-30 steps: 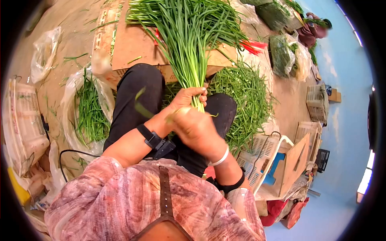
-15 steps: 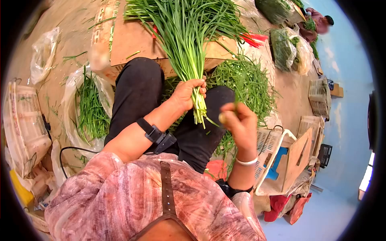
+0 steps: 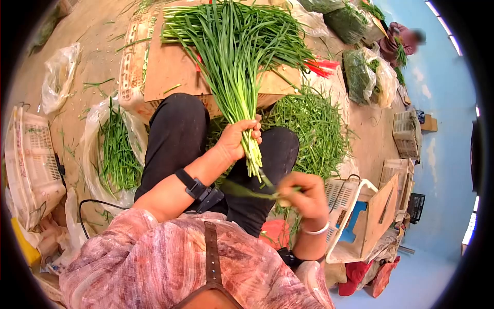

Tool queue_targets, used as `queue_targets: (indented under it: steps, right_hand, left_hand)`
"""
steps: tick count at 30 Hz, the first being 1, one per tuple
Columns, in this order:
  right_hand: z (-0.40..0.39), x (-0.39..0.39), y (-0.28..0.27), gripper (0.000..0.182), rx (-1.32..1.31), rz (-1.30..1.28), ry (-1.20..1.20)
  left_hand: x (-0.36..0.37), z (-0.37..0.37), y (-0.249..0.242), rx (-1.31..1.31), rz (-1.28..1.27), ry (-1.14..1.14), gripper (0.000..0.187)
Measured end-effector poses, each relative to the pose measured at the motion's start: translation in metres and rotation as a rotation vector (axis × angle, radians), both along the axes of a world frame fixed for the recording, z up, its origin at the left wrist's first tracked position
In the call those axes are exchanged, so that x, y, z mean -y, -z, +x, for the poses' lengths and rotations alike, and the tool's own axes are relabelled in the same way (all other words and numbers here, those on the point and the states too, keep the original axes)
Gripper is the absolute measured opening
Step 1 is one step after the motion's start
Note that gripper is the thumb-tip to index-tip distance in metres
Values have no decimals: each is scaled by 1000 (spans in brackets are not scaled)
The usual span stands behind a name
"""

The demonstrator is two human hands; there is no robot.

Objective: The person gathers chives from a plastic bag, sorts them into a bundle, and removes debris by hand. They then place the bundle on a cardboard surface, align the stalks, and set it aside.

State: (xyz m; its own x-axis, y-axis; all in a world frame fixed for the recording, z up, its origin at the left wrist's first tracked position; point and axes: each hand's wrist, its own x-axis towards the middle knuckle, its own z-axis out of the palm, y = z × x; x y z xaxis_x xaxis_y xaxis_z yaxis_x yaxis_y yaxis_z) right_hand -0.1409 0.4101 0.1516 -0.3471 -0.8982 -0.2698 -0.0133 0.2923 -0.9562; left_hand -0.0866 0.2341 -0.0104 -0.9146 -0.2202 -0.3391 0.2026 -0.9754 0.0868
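My left hand (image 3: 241, 138) is wrapped round the pale stems of a bunch of garlic chives (image 3: 237, 95). Its cut white ends point down toward my lap, while its leaves fan out over the board. Lower right of the stem ends, my right hand (image 3: 304, 198) is closed in a pinch on a loose chive leaf (image 3: 252, 192), which is blurred by motion and trails left. More chives (image 3: 177, 26) lie on the brown board (image 3: 160, 67) in front of my knees.
Trimmed leaves (image 3: 314, 134) are heaped right of my knees. A plastic bag (image 3: 91, 139) of greens stands on the left. Red ties (image 3: 323, 67) lie at the board's right edge. A crate (image 3: 343, 198) is near my right elbow. Another person (image 3: 396, 44) sits at the far right.
My right hand has moved down, and a leaf now trails from its fingers toward the left. The bunch in my left hand appears slightly lower in view.
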Motion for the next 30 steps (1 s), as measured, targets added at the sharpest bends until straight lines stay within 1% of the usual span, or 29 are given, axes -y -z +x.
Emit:
queue_targets:
  steps: [1,2,3,4,5,6,7,8,9,10,12,13,15,16,17,18,19,20,22,23,25,27,28,30]
  right_hand:
    - [-17,-14,4,7,-40,-56,121]
    - [-39,-32,13,9,33,-125,280]
    - [-59,-49,26,9,138,-180,491]
    - [-84,-61,39,24,113,-210,527]
    - [-102,-68,49,37,-286,108,660]
    - [-125,-86,70,37,-290,100,660]
    - [-149,-106,95,43,-635,387,578]
    - [-153,-104,98,49,-972,677,474]
    - [-152,-105,103,56,-1147,717,354]
    - [-153,-103,109,56,-1141,713,351]
    - [-148,-77,105,52,-1388,705,332]
    - [-141,-53,92,46,-1178,570,360]
    - [-114,2,67,36,-575,321,510]
    - [-102,26,64,29,-411,161,490]
    - [-93,48,62,28,-340,135,440]
    - [-88,68,61,27,-307,198,337]
    - [-80,86,57,28,-305,238,259]
    - [-76,100,66,31,-384,238,202]
    - [-70,118,83,37,-528,212,135]
    - [-63,124,80,36,-545,236,165]
    - [-53,130,74,35,-559,260,189]
    - [-45,132,74,30,-879,203,225]
    - [-43,131,74,30,-878,206,227]
    - [-41,132,75,26,-969,188,168]
  left_hand:
    - [1,2,-2,-66,9,23,29]
    - [3,3,-2,-156,56,58,34]
    - [4,5,-2,-222,85,73,37]
    - [5,7,-2,-286,115,91,39]
    - [4,8,-4,-318,152,94,44]
    - [5,9,-5,-360,144,97,48]
    - [7,10,-8,-392,157,96,51]
    - [7,12,-11,-420,171,92,53]
    - [8,12,-10,-440,168,94,57]
    - [9,14,-11,-434,164,90,57]
    - [9,14,-15,-398,148,95,59]
    - [10,14,-11,-429,135,101,60]
    - [9,15,-11,-429,153,111,61]
    - [9,15,-11,-438,171,118,61]
    - [9,14,-10,-436,172,119,61]
    - [9,14,-8,-443,183,121,59]
    - [9,14,-5,-451,194,123,57]
    - [9,14,-3,-453,194,119,57]
    - [7,16,4,-314,145,75,50]
    - [7,17,6,-308,122,66,43]
    - [5,19,9,-284,126,32,43]
    - [4,20,9,-274,152,15,39]
    - [4,21,9,-273,154,18,39]
    - [4,21,6,-300,88,45,35]
